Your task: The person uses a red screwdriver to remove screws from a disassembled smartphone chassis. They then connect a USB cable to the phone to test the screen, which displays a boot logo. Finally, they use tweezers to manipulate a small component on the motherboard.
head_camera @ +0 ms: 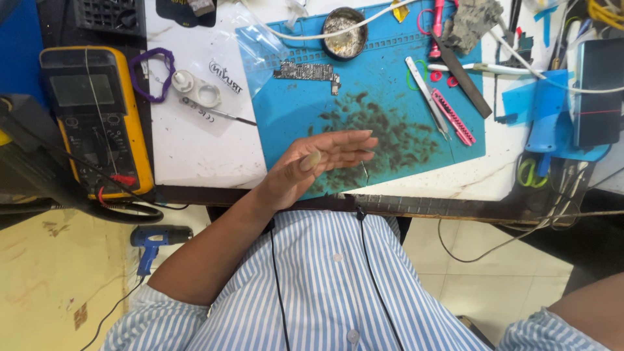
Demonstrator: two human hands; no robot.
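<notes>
My left hand (318, 162) hovers flat over the near edge of a blue work mat (286, 117), fingers stretched out together and pointing right, holding nothing. The mat under it is stained with dark smudges. A small bare circuit board (307, 71) lies on the mat farther back. My right hand is out of view; only the right forearm shows at the bottom right corner. A round metal tin (344, 32) sits at the mat's far edge.
A yellow multimeter (97, 123) lies at the left. Tweezers (427, 97), a pink tool (453, 117) and a dark file (465, 81) lie on the mat's right side. A blue device (549, 117) and cables crowd the right. A blue heat gun (153, 240) lies on the floor.
</notes>
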